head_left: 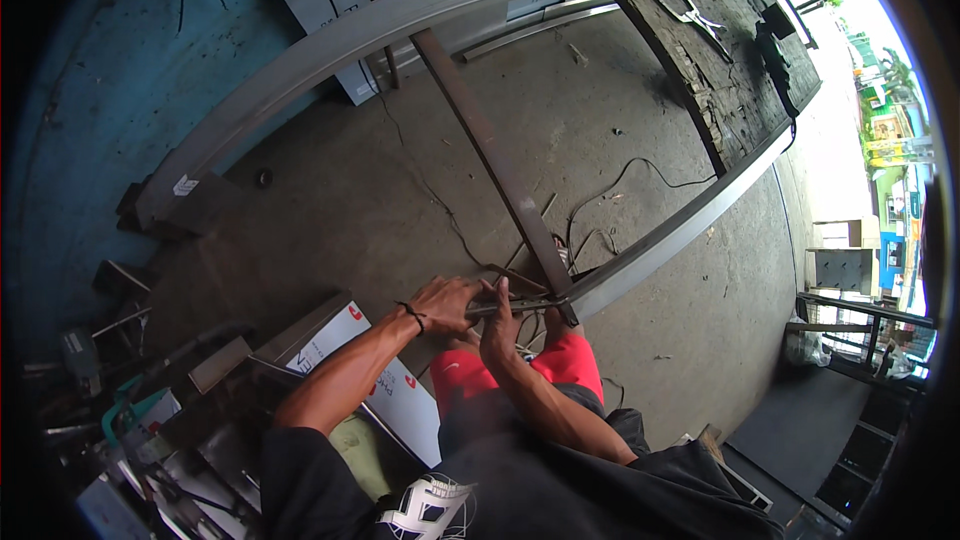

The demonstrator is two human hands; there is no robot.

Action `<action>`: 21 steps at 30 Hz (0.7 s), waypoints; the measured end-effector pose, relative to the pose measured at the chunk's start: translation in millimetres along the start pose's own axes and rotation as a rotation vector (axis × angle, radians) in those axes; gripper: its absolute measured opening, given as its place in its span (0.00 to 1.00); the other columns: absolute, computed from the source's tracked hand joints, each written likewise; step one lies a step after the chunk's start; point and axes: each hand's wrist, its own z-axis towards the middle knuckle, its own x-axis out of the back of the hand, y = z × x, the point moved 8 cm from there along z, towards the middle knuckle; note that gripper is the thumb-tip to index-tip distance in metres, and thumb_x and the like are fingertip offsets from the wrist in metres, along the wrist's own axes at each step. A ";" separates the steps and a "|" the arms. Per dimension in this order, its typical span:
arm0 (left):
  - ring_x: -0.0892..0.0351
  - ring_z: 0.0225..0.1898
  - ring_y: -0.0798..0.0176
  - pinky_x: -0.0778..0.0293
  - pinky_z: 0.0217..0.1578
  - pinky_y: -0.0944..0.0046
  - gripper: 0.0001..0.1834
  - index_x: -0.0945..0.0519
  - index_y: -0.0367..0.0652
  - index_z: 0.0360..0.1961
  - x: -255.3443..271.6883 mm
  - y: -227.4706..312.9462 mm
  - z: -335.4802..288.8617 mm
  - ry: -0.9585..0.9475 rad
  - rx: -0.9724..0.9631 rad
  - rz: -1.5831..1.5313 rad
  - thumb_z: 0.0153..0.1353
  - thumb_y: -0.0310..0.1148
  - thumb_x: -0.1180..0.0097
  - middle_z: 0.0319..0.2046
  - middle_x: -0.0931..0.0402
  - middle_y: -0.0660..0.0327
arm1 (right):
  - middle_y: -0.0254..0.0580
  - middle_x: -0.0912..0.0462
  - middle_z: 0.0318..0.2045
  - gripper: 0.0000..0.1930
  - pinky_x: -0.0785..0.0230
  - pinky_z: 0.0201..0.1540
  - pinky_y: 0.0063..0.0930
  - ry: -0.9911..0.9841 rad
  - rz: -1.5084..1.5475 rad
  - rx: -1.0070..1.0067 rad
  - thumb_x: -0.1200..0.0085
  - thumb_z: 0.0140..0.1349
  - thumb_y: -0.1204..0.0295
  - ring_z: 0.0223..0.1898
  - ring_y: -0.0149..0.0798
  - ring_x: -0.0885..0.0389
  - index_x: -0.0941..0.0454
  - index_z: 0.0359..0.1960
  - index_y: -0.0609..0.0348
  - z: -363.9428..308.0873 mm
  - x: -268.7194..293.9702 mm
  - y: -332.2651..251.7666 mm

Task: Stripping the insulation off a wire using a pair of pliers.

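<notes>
Both hands meet at the near end of a long metal frame. Our left hand (pixel 445 302), with a dark band at the wrist, lies over a thin grey rod-like tool (pixel 510 307) and the fingers curl down on it; we read that as a clenched hold on the tool. Our right hand (pixel 498 330) is closed round the same tool just beside the left, thumb up along it. The two hands touch.

The tool's far tip sits at the joint where a rusty brown crossbar (pixel 480 135) meets the near grey rail (pixel 680 225) of the frame. We cannot tell whether the tip touches the joint or stops just short.

The crossbar runs up and away from the hands to the far grey rail (pixel 400 20), which curves across the top of the view. Both rails are pale steel channel.

At the frame's far right end lies a dark, weathered wooden bench (pixel 725 70). Locking pliers (pixel 692 15) rest near its far edge, a black tool (pixel 775 50) beside them toward the right edge.

Under the frame is a grey concrete floor (pixel 350 200), with a thin black cable (pixel 640 175) looping over it near the crossbar. Red shorts (pixel 560 360) show under the hands. White printed sign boards (pixel 330 340) lean at the left of the forearm, scrap metal pieces (pixel 150 410) well to the left of them.
</notes>
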 end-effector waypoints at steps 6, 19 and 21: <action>0.23 0.56 0.43 0.29 0.60 0.49 0.35 0.24 0.45 0.59 -3.9 -15.8 4.2 0.058 0.049 -0.088 0.48 0.47 0.37 0.49 0.19 0.49 | 0.47 0.15 0.34 0.36 0.25 0.35 0.29 0.085 -0.008 0.040 0.43 0.65 0.41 0.30 0.35 0.18 0.20 0.44 0.74 6.0 -4.0 0.2; 0.20 0.51 0.43 0.28 0.57 0.48 0.32 0.22 0.47 0.58 4.1 -4.4 8.4 -0.052 0.053 0.115 0.51 0.47 0.40 0.44 0.17 0.50 | 0.47 0.14 0.34 0.33 0.26 0.30 0.27 0.151 0.033 -0.059 0.39 0.64 0.44 0.28 0.32 0.19 0.20 0.44 0.73 2.1 -6.0 -0.9; 0.20 0.50 0.44 0.29 0.57 0.49 0.32 0.21 0.46 0.57 0.4 -6.3 9.9 -0.054 0.047 0.128 0.51 0.47 0.39 0.44 0.17 0.49 | 0.47 0.14 0.35 0.33 0.26 0.31 0.27 0.163 0.009 -0.041 0.39 0.64 0.44 0.29 0.32 0.19 0.20 0.44 0.73 1.3 -5.3 -3.0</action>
